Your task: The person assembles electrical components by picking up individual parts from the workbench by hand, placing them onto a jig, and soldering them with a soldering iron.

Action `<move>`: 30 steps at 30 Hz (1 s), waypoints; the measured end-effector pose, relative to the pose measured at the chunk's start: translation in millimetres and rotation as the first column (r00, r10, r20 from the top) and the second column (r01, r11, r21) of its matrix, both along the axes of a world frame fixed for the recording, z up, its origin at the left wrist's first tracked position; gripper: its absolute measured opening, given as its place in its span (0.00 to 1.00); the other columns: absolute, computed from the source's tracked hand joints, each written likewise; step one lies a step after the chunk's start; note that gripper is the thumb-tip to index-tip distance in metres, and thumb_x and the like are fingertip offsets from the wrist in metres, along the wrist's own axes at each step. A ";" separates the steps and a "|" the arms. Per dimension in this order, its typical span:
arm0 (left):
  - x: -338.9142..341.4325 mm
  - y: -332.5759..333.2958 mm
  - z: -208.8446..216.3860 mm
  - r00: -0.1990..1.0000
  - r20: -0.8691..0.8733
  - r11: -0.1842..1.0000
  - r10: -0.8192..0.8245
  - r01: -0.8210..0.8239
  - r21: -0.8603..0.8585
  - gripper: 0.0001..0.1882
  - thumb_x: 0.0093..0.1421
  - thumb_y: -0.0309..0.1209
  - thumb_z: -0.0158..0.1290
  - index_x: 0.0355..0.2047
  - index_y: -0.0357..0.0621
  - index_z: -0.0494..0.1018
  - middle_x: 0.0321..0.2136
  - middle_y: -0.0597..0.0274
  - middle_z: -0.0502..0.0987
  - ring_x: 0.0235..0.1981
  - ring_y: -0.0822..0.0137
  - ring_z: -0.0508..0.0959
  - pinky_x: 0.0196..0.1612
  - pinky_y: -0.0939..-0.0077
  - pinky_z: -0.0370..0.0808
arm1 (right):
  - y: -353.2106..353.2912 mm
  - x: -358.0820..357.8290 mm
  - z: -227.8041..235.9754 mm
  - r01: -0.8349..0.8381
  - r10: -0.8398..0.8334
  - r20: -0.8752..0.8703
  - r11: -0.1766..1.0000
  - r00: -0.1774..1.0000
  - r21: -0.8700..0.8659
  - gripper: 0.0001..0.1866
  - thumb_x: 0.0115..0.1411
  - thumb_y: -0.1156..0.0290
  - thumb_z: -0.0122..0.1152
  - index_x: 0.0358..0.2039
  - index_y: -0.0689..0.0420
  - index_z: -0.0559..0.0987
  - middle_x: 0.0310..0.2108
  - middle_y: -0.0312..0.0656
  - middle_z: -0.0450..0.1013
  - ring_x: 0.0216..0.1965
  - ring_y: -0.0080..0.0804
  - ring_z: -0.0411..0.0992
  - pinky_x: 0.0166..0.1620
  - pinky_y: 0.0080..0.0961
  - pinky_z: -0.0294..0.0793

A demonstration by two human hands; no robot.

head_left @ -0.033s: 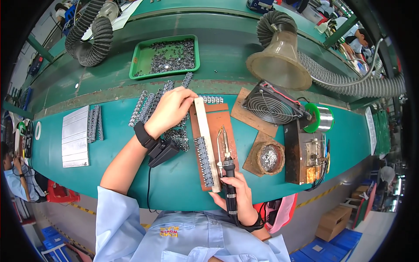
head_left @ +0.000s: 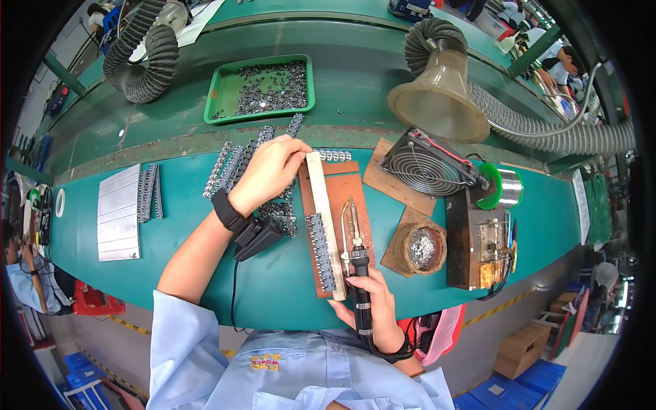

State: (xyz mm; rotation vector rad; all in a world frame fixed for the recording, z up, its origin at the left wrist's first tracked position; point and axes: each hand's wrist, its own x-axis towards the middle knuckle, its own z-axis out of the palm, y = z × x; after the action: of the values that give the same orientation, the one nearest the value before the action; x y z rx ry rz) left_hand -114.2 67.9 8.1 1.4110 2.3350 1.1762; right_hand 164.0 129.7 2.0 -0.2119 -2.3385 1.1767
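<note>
My left hand [head_left: 273, 169], closed, pinches the far end of a pale wooden strip [head_left: 322, 212]. The strip lies lengthwise on a reddish-brown board [head_left: 352, 191]. Along its left side sits a row of small dark electronic parts [head_left: 320, 253]. My right hand [head_left: 374, 304] is wrapped round the black handle of a soldering iron [head_left: 360, 280], and its thumb side is by the strip's near end. The iron's tip points away from me, above the board, with a thin bent metal tube beside it. More strips of parts [head_left: 236, 164] lie beyond and under my left hand.
A green tray [head_left: 311, 89] of small loose parts stands at the back. To the right are a fan [head_left: 427, 164], a solder spool [head_left: 509, 186], a round pot [head_left: 424, 247] and a metal box [head_left: 465, 239]. A fume hood [head_left: 437, 96] hangs behind; metal plates [head_left: 119, 215] lie left.
</note>
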 end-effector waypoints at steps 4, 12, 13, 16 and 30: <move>1.4 -1.0 6.9 0.998 0.014 0.997 0.068 -0.068 -0.021 0.08 0.54 0.25 0.47 0.33 0.36 0.73 0.29 0.50 0.74 0.30 0.53 0.75 0.35 0.65 0.70 | 4.0 -4.6 4.6 -0.006 0.006 0.034 1.000 0.999 -0.002 0.30 0.39 0.77 0.71 0.44 0.55 0.66 0.43 0.50 0.67 0.38 0.41 0.73 0.36 0.27 0.75; 52.3 -48.8 18.9 0.771 0.634 0.998 0.059 -0.065 -0.015 0.08 0.58 0.26 0.48 0.38 0.38 0.72 0.30 0.62 0.75 0.29 0.76 0.73 0.34 0.82 0.70 | 15.7 7.7 7.3 -0.023 0.029 0.017 0.964 0.999 -0.264 0.29 0.45 0.74 0.68 0.45 0.57 0.62 0.43 0.53 0.67 0.40 0.42 0.72 0.42 0.31 0.72; 60.8 -55.6 15.7 0.603 0.798 0.997 -0.012 -0.056 0.058 0.08 0.59 0.26 0.47 0.38 0.38 0.72 0.30 0.64 0.75 0.29 0.77 0.73 0.34 0.83 0.69 | 16.9 9.7 7.2 -0.025 0.023 -0.011 0.933 1.000 -0.358 0.28 0.47 0.74 0.66 0.45 0.57 0.60 0.42 0.54 0.67 0.42 0.42 0.71 0.45 0.32 0.70; 78.7 -64.4 19.2 0.463 0.886 0.992 0.024 -0.120 0.035 0.08 0.60 0.25 0.47 0.38 0.37 0.71 0.30 0.63 0.75 0.30 0.76 0.73 0.35 0.83 0.70 | 25.3 7.6 4.6 -0.059 0.036 -0.060 0.894 0.998 -0.444 0.26 0.49 0.74 0.64 0.46 0.59 0.61 0.40 0.56 0.68 0.39 0.41 0.73 0.41 0.32 0.72; 90.9 -62.6 0.6 0.132 0.991 0.972 0.015 -0.235 0.017 0.07 0.58 0.24 0.49 0.37 0.38 0.68 0.32 0.62 0.73 0.33 0.74 0.74 0.38 0.79 0.72 | 11.5 11.3 -4.7 0.187 -0.170 0.080 0.835 0.982 -0.518 0.29 0.54 0.53 0.56 0.46 0.60 0.60 0.32 0.53 0.70 0.28 0.32 0.70 0.36 0.27 0.68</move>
State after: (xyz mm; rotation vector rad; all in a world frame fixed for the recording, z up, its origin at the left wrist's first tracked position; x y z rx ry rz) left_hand -23.3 5.3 8.6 0.0915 1.2946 1.6356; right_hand 175.3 141.2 -2.7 -0.6282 -1.9156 1.6989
